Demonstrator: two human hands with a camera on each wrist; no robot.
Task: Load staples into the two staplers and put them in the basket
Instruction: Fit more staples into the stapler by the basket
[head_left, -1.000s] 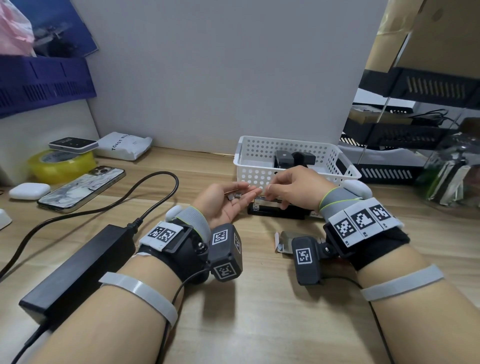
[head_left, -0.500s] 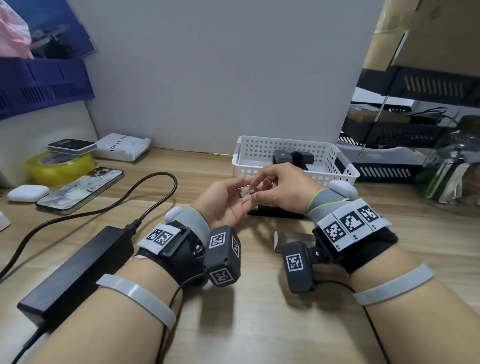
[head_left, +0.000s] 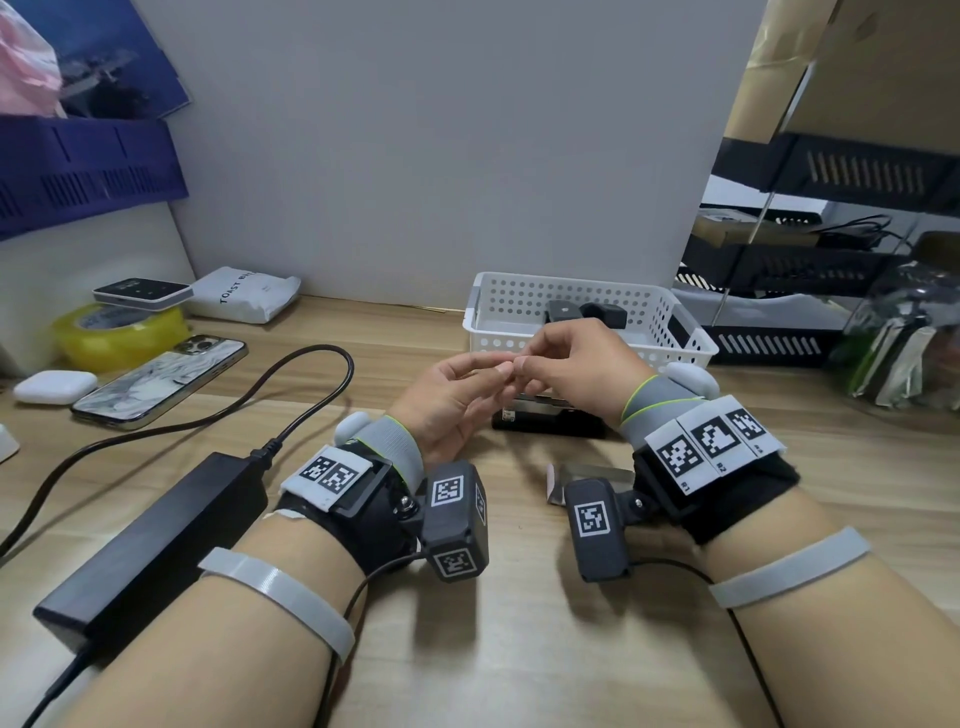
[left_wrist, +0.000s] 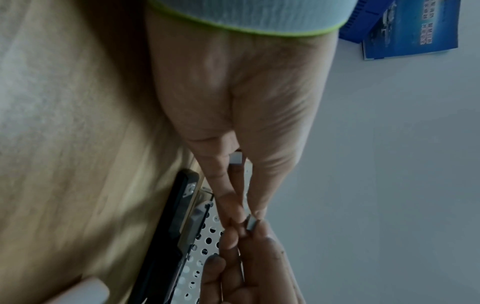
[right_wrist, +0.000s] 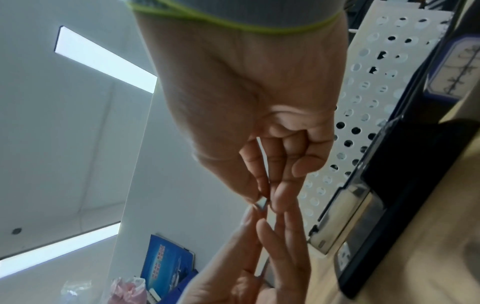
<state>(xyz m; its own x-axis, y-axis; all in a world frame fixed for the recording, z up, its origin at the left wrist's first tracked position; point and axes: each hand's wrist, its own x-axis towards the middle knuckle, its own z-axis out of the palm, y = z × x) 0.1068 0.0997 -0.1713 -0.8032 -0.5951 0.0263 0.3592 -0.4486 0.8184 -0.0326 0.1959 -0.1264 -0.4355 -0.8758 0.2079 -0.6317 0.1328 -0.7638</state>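
A black stapler (head_left: 550, 423) lies opened on the desk in front of the white basket (head_left: 488, 343), below both hands. A second black stapler (head_left: 584, 312) lies inside the basket. My left hand (head_left: 496, 366) is palm up, and its thumb and forefinger pinch a short strip of staples (left_wrist: 251, 223). My right hand (head_left: 524, 364) meets it fingertip to fingertip, pinching the same strip (right_wrist: 261, 203) between thumb and forefinger. The open stapler (right_wrist: 389, 185) shows its metal channel in the right wrist view.
A small staple box (head_left: 587, 475) lies by my right wrist. A black power brick (head_left: 156, 535) with its cable, a phone (head_left: 161, 382), an earbud case (head_left: 54, 387) and yellow tape (head_left: 119, 335) sit on the left. Black trays (head_left: 779, 338) stand right of the basket.
Both hands have risen a little from the open stapler. My left fingers have stretched out, and the right hand now meets them higher, pinching the staple strip.
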